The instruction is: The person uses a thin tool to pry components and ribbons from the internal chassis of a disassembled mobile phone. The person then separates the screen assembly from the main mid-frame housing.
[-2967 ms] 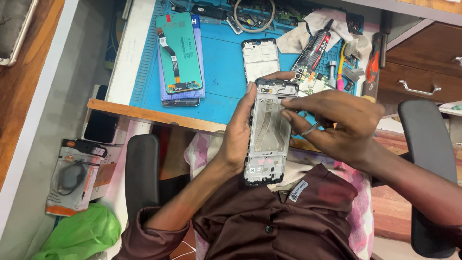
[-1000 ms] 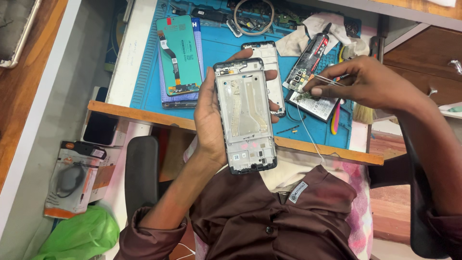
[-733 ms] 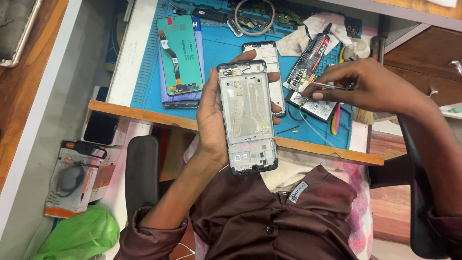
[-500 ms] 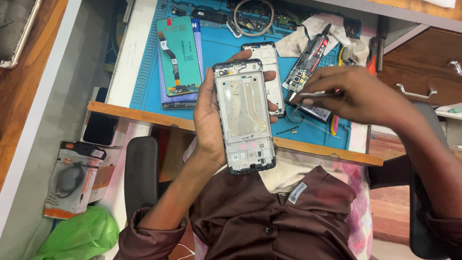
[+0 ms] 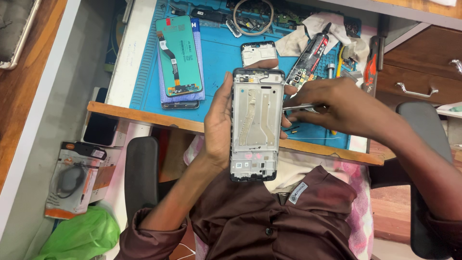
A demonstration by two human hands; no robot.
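A phone frame [image 5: 256, 124] is held upright over the front edge of the bench by the left hand [image 5: 219, 123], which is wrapped around its left side with fingertips showing past the right edge. Tweezers [image 5: 299, 106] are pinched in the right hand [image 5: 344, 107], their tip brought to the frame's right edge; whether the tip actually touches cannot quite be made out. Behind, on the blue mat [image 5: 219, 55], a green screen panel [image 5: 177, 55] is laid on another phone, and a second frame [image 5: 258, 51] lies just above the held one. A black glue tube [image 5: 315, 48] is rested on a rag [image 5: 313, 29].
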